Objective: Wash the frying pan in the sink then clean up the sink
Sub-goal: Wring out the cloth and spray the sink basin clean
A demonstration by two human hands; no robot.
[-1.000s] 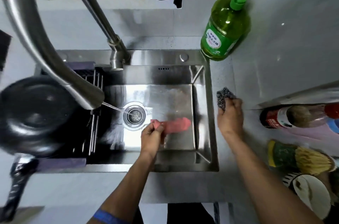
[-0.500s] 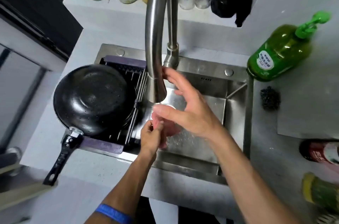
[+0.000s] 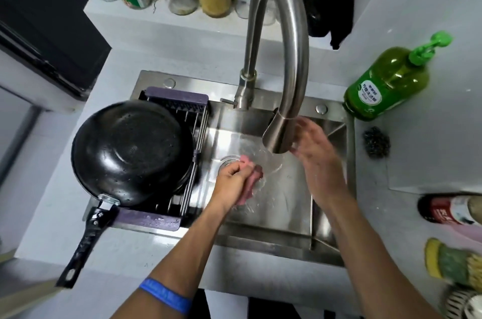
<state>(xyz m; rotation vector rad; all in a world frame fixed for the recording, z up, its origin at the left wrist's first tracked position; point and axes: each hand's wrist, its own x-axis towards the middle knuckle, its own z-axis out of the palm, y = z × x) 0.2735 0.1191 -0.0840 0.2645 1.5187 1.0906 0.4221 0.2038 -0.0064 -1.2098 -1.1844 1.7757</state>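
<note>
The pan (image 3: 133, 151) is lying upside down on the rack (image 3: 180, 102) at the sink's (image 3: 260, 230) 9 o'clock. The left hand (image 3: 232, 183) is gripping a pink cloth (image 3: 250, 183), fingers clamped, under the running faucet (image 3: 281, 57); the right hand (image 3: 318, 159), fingers apart, is touching the spout.

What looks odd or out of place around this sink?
Little stands out. The frying pan lies upside down on the drying rack, its handle jutting over the counter edge. A steel scourer sits loose on the counter.
</note>
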